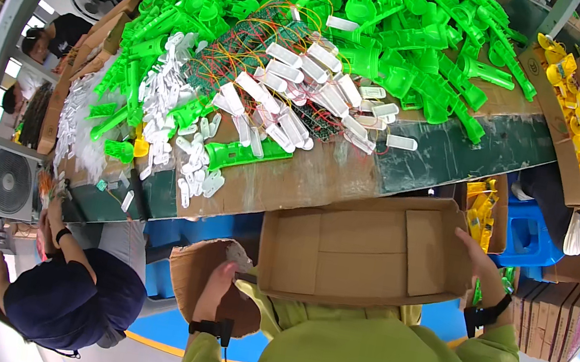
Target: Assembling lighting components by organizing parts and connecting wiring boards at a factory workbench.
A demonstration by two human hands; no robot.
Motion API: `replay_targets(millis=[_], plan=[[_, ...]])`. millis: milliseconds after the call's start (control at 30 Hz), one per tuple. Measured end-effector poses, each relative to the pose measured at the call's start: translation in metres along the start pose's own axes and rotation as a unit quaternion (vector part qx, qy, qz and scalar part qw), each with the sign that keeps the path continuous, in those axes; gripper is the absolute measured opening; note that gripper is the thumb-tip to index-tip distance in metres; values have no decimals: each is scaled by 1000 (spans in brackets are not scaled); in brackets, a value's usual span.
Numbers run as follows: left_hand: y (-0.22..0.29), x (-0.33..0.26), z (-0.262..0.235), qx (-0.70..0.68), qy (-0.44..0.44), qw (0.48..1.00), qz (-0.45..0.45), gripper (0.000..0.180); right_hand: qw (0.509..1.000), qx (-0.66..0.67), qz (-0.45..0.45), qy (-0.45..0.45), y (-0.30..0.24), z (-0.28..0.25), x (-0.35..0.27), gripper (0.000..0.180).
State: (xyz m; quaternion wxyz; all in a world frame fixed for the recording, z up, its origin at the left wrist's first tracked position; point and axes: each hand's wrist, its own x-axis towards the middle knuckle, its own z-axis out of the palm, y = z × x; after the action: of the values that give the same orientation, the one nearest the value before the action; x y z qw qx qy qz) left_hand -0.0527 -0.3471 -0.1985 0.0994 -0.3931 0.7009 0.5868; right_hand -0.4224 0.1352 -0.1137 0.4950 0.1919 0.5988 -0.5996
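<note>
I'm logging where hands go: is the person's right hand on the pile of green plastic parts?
No, the right hand is at the right edge of the cardboard box, apart from the green plastic parts.

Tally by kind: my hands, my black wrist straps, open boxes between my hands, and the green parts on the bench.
Hands: 2, left hand and right hand
Black wrist straps: 2
Open cardboard box: 1
Total: 5, leaving out the green parts, too overlapped to count

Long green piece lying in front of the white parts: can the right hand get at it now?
Probably not directly: the right hand is at the open cardboard box's right rim, and the box lies between it and the long green piece.
</note>
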Motion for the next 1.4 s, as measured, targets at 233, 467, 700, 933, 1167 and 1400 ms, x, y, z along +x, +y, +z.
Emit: replay_targets(millis=[233, 467, 700, 933, 1167, 1400], plan=[[143, -30, 32, -84, 82, 991, 60, 40, 977, -181, -99, -61, -10, 74, -18, 78], [140, -85, 46, 48, 246, 947, 203, 33, 958, -212, -174, -85, -4, 87, -8, 72], [131, -81, 57, 31, 325, 906, 269, 32, 937, -238, -253, -31, -12, 109, -24, 69], [150, -65, 18, 107, 196, 945, 238, 33, 961, -172, -206, -66, -15, 96, -31, 67], [256, -54, -61, 163, 144, 936, 276, 31, 898, -350, -259, 64, -54, 56, -47, 52], [384, 60, -115, 135, 205, 858, 451, 41, 879, -282, -369, -108, -170, 160, -115, 31]])
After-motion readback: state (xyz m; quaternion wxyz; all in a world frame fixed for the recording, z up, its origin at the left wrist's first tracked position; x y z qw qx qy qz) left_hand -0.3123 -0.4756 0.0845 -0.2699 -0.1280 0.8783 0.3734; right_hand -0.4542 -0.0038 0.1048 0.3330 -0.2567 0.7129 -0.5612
